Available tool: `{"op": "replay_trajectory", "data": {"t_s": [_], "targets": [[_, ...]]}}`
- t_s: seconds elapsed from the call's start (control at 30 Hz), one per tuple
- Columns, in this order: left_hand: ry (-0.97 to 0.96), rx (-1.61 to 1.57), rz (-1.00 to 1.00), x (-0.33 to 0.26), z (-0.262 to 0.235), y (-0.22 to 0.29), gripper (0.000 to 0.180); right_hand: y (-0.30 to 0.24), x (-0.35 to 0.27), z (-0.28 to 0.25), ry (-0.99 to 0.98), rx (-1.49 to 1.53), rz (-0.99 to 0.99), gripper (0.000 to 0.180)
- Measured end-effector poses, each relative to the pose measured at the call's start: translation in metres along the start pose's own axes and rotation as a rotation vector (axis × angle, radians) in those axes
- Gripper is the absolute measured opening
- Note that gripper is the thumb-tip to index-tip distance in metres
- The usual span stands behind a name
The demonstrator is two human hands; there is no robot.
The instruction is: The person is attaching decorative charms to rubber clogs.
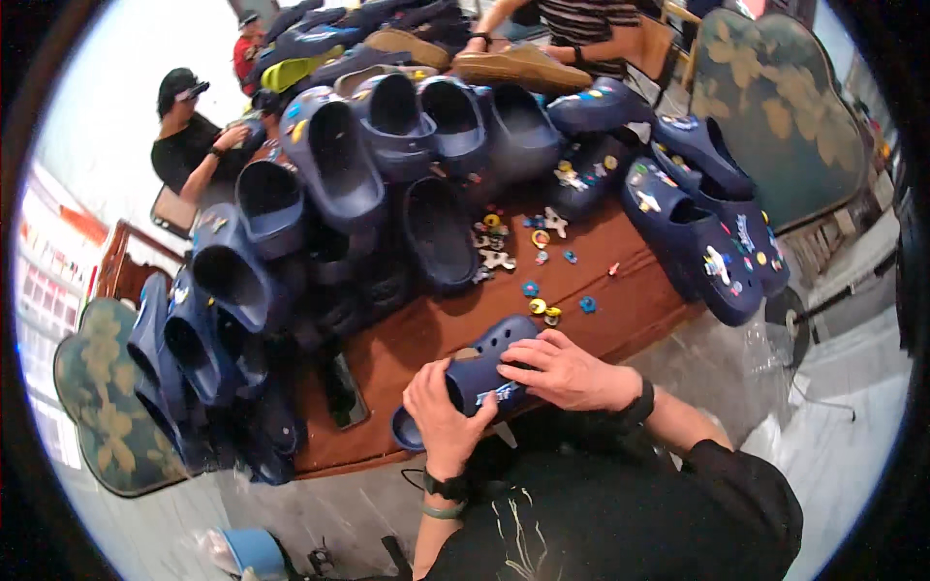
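A navy foam clog [472, 376] with holes in its toe lies at the table's near edge, with a white-and-blue lettered charm on its side. My left hand [441, 409] grips it near the heel opening, thumb along the side. Over the toe, my right hand [572, 375] curls its fingers against the upper; whether a small piece sits under them is hidden. Just beyond the toe are a yellow charm [538, 306] and blue flower-shaped charms [588, 304]. White figure-shaped charms [498, 259] lie in a loose cluster farther back.
Navy clogs [339, 165] are piled around the brown-covered table [620, 315], some decorated [717, 261] at the right. A dark phone [341, 389] rests left of my hands. Two floral-backed chairs [775, 116] flank the table. Other people [189, 145] handle shoes across it. A blue bin [254, 552] stands on the floor.
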State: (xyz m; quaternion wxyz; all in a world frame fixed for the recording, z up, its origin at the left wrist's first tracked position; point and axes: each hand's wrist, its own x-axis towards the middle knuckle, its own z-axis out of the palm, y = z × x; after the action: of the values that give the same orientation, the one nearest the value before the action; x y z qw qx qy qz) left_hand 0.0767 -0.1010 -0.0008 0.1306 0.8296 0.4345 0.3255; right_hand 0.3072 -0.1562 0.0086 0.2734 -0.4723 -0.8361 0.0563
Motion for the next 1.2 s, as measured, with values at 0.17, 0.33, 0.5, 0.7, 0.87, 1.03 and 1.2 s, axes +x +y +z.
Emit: {"op": "replay_trajectory", "data": {"t_s": [0.17,0.33,0.5,0.7,0.87,1.03,1.2], "targets": [[-0.019,-0.008,-0.011,-0.004,0.002,0.003,0.075,0.029,-0.047,-0.051,-0.314,-0.11,0.074,0.023],[-0.022,-0.019,-0.016,-0.006,0.0,0.006,0.075,0.075,-0.053,-0.087,-0.343,-0.482,0.238,0.005],[-0.011,0.005,-0.003,-0.005,0.002,0.003,0.076,0.132,-0.014,-0.061,-0.002,-0.208,0.363,0.007],[-0.017,0.009,-0.009,-0.005,0.0,0.003,0.076,0.176,0.016,-0.013,0.166,-0.087,0.391,0.027],[-0.026,0.0,-0.014,-0.006,0.0,0.003,0.077,0.198,0.016,0.01,0.211,-0.107,0.375,0.026],[-0.038,-0.009,-0.043,-0.002,0.0,0.006,0.076,0.194,0.015,0.0,0.319,-0.046,0.377,0.014],[-0.022,-0.025,-0.045,-0.002,-0.002,0.005,0.076,0.105,0.023,-0.01,0.335,0.201,0.31,0.013]]}}
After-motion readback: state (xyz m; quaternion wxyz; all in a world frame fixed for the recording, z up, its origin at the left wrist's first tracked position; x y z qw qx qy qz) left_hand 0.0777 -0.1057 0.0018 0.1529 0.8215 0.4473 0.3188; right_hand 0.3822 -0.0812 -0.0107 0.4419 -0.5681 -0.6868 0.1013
